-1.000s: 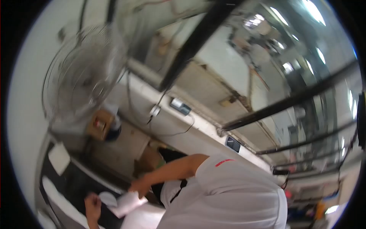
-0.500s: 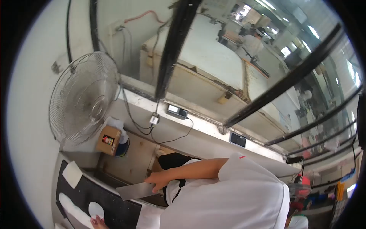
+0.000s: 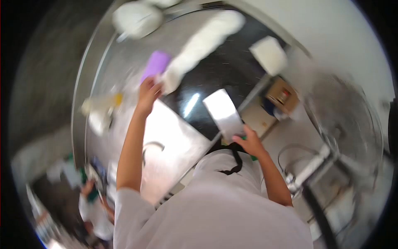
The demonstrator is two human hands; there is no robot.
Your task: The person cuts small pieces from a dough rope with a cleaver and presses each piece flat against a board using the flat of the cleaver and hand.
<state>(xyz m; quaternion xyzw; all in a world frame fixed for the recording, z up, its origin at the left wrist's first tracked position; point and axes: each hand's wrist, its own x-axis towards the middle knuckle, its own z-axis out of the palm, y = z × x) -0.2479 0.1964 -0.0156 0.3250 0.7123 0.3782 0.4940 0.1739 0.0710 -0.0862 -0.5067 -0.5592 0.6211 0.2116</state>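
A long white strip of dough [image 3: 203,43] lies across the black worktop [image 3: 232,66]. At its near end is a pale piece of dough [image 3: 169,82], with my left hand [image 3: 148,94] closed on its edge; motion blurs the fingertips. Just beyond that hand rests a purple cylindrical thing [image 3: 157,63]. My right hand [image 3: 251,143] grips a cleaver [image 3: 224,112] with a broad, shiny rectangular blade. Its blade points away from me, above the worktop's near edge. The fingers cover most of the handle, and something green shows beside them.
A white square [image 3: 269,55] lies at the worktop's right edge. Beyond it stand a cardboard box [image 3: 282,95] and a wire-cage fan [image 3: 346,112]. White bags [image 3: 138,20] sit at the far left, and a yellow-tipped bottle [image 3: 110,103] nearer. Another person [image 3: 97,211] is at lower left.
My view has swung from the window side round to the worktop. The cleaver remains in my right hand, now over the worktop's edge. My left hand stays at the pale dough piece.
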